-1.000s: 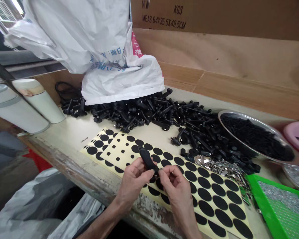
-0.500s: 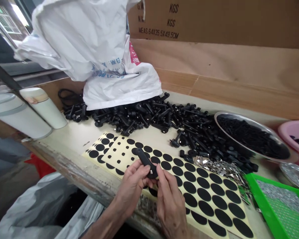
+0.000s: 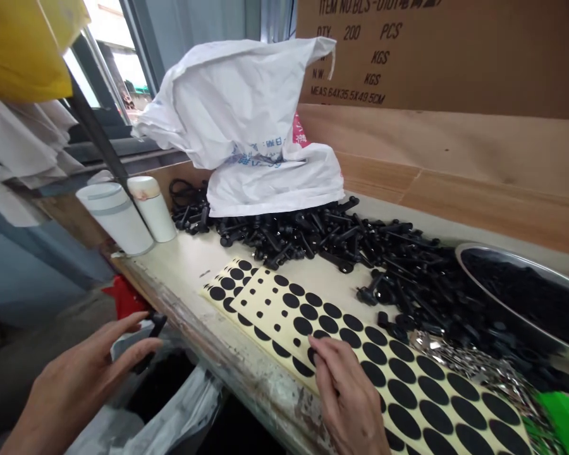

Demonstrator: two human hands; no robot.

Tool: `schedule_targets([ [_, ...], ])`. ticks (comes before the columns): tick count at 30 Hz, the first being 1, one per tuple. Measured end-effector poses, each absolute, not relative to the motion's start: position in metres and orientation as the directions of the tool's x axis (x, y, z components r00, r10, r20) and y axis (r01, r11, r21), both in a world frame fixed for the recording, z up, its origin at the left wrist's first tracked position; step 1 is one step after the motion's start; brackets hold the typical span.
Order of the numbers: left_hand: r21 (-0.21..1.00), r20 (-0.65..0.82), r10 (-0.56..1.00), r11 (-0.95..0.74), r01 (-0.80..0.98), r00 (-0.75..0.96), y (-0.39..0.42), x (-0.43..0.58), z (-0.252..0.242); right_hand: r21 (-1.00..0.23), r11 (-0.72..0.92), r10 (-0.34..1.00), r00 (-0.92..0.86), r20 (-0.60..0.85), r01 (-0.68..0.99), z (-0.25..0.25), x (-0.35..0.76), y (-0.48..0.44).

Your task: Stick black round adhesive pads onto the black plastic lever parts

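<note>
Out at the left, beyond the table edge, my left hand has a black plastic handle-like part at its thumb and fingertips, above an open bag. The hold looks loose, and the thumb covers some of the part. My right hand rests on a pale yellow sheet of round black stickers. Its fingertips are together at the edge of one sticker, which they partly cover. At the sheet's left end, bare backing shows small dark squares. Another such sheet lies underneath.
A long heap of black parts lies behind the sheets, partly under a white sack. To the right are metal clips, a steel bowl and a green tray. Two pale bottles stand at the left.
My hands have separated. The left has carried the black part left, over the bag, while the right has come down onto the sticker sheet. The view has swung left.
</note>
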State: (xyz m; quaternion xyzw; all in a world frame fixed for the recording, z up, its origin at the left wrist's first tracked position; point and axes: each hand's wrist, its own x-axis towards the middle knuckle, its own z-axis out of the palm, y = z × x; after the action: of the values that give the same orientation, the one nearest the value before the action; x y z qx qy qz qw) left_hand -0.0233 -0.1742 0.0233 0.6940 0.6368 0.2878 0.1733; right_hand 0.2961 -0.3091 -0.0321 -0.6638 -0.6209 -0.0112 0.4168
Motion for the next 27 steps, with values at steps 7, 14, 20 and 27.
schedule_targets([
  [7,0.29,0.377,0.668,-0.743,0.603,0.642,-0.163,0.094,-0.016,-0.247,-0.023,0.866,0.143,0.48,0.969,-0.032,0.294,-0.245],
  [14,0.439,0.212,0.52,-0.807,0.395,0.827,-0.182,0.103,-0.007,-0.362,0.16,0.956,-0.053,0.289,0.918,-0.027,0.306,-0.27],
  [20,0.337,0.251,0.548,-0.822,0.459,0.798,-0.157,0.123,0.0,-0.387,0.032,0.932,0.112,0.344,0.922,-0.024,0.299,-0.242],
  [27,0.155,0.202,0.556,-0.831,0.535,0.806,-0.138,0.145,-0.023,-0.347,-0.115,0.852,0.272,0.447,0.931,-0.047,0.285,-0.207],
])
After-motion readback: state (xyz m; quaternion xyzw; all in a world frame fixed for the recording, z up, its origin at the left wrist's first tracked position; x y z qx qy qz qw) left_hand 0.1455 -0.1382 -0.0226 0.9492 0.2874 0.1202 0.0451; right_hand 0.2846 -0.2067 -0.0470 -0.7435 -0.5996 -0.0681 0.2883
